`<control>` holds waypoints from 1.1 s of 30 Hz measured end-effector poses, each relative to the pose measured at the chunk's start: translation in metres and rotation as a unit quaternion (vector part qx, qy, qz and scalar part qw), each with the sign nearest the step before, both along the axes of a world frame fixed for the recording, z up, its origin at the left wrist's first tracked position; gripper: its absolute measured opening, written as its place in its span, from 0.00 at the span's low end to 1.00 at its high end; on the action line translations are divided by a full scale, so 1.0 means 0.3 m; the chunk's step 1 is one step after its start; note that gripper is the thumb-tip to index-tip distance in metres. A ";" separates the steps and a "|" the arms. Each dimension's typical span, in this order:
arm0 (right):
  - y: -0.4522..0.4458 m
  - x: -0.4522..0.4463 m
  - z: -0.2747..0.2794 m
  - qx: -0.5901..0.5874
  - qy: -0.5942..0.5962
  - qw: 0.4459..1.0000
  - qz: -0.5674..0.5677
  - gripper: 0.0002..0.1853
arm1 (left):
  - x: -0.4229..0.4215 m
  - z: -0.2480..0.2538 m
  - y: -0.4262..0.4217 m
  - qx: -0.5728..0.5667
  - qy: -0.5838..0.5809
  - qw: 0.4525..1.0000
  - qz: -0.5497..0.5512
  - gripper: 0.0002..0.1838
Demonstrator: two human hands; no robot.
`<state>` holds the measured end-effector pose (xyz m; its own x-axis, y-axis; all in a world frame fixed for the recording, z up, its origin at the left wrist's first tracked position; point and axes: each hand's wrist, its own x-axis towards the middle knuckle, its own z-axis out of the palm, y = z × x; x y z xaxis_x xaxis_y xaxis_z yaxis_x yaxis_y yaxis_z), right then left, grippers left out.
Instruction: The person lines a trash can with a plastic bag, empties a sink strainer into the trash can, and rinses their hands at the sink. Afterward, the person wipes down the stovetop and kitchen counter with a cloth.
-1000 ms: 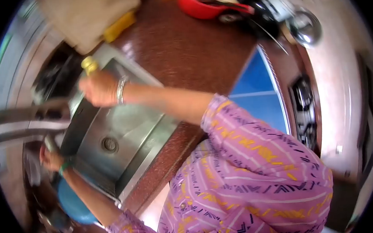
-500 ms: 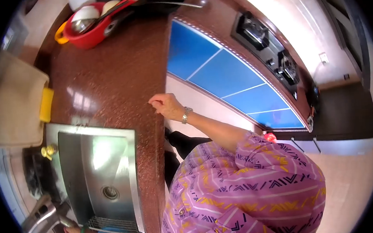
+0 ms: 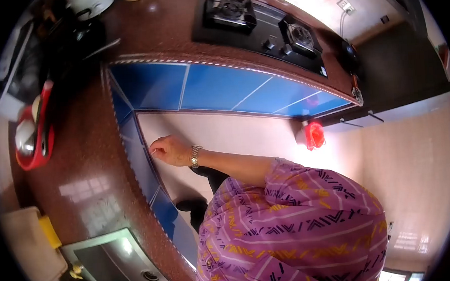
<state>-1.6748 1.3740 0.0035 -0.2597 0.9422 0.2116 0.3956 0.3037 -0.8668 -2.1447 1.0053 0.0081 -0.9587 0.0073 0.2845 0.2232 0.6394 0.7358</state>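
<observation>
My right hand [image 3: 170, 150], with a metal-band watch [image 3: 196, 156] at the wrist, hangs in the air beside the brown stone countertop [image 3: 91, 152]. Its thumb and fingers are pinched together. Something small and pale shows at the fingertips, too small to name. Below the hand lie the floor and the blue tiled front of the counter [image 3: 168, 214]. My left hand is out of view. The steel sink [image 3: 112, 263] sits in the countertop at the lower left, partly cut off by the frame.
A red basin [image 3: 35, 159] holding a white bowl and utensils stands at the left. A two-burner gas stove [image 3: 260, 29] is on the far counter, near a white pot [image 3: 90, 4]. A red plastic bag [image 3: 314, 136] stands by the cabinets. A yellow cloth [image 3: 49, 232] hangs near the sink.
My view has swung toward the stove, and the sink has slid toward the lower left. My right hand has moved off the countertop edge. My left hand, earlier by the tap, has left the view.
</observation>
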 end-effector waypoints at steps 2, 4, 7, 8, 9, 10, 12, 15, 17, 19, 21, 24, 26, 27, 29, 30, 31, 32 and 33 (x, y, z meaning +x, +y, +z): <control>0.032 0.090 0.022 -0.008 -0.011 1.000 -0.013 0.05 | 0.088 0.037 0.135 0.052 -0.071 0.994 0.065 0.14; 0.052 0.196 0.034 -0.018 0.011 0.999 -0.036 0.04 | 0.254 0.147 0.329 0.161 -0.114 0.977 0.075 0.13; 0.061 0.380 0.013 -0.037 0.011 0.995 -0.090 0.03 | 0.276 0.120 0.466 0.218 -0.150 0.964 -0.041 0.13; 0.049 0.441 -0.005 -0.055 -0.013 0.992 -0.116 0.03 | 0.252 0.105 0.523 0.138 -0.061 0.976 -0.157 0.16; 0.031 0.500 -0.026 -0.044 -0.012 0.988 -0.151 0.03 | 0.221 0.095 0.579 0.056 0.035 0.962 -0.265 0.20; 0.004 0.560 -0.044 -0.035 -0.009 0.982 -0.186 0.03 | 0.208 0.104 0.626 -0.028 0.133 0.921 -0.366 0.24; -0.071 0.681 -0.084 -0.006 -0.026 0.963 -0.267 0.05 | 0.268 0.138 0.784 -0.014 0.128 0.912 -0.388 0.21; -0.273 0.830 -0.032 -0.040 -0.055 0.924 -0.377 0.05 | 0.474 0.150 1.115 0.016 0.069 0.897 -0.436 0.14; -0.433 0.912 -0.005 -0.097 -0.063 0.892 -0.438 0.06 | 0.614 0.071 1.256 0.024 0.029 0.869 -0.493 0.16; -0.587 0.982 0.004 -0.156 -0.037 0.859 -0.486 0.07 | 0.760 -0.034 1.358 0.038 0.064 0.795 -0.603 0.15; -0.712 1.057 -0.004 -0.163 -0.051 0.831 -0.529 0.07 | 1.050 -0.033 1.390 0.019 0.030 0.755 -0.655 0.13; -0.843 1.164 0.019 -0.159 -0.012 0.778 -0.608 0.08 | 1.388 -0.115 1.390 0.026 -0.071 0.661 -0.747 0.12; -0.913 1.262 0.019 -0.158 0.009 0.747 -0.646 0.08 | 1.609 -0.125 1.372 0.026 -0.049 0.600 -0.798 0.12; -0.946 1.328 -0.007 -0.149 0.003 0.734 -0.662 0.09 | 1.736 -0.112 1.359 0.027 -0.029 0.571 -0.820 0.13; -0.978 1.464 -0.004 -0.131 0.024 0.704 -0.697 0.10 | 2.004 -0.012 1.320 0.019 0.036 0.537 -0.842 0.13; -0.985 1.549 0.012 -0.133 0.006 0.692 -0.710 0.10 | 2.112 0.026 1.304 0.012 0.092 0.502 -0.860 0.14; -1.000 1.656 0.023 -0.136 -0.014 0.676 -0.724 0.11 | 2.201 0.037 1.294 0.013 0.092 0.486 -0.869 0.14; -1.014 1.789 0.015 -0.116 -0.050 0.670 -0.731 0.12 | 2.304 0.041 1.292 0.023 0.127 0.478 -0.869 0.18; -1.026 1.934 0.008 -0.098 -0.086 0.664 -0.736 0.13 | 2.413 0.035 1.295 0.033 0.162 0.471 -0.867 0.21</control>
<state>-1.0946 1.0663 0.0059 0.9691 0.2065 0.1345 0.2372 -0.6338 -0.7362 -1.4208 1.3938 0.0187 0.5649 0.6790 0.4689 0.4746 -0.7322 0.4885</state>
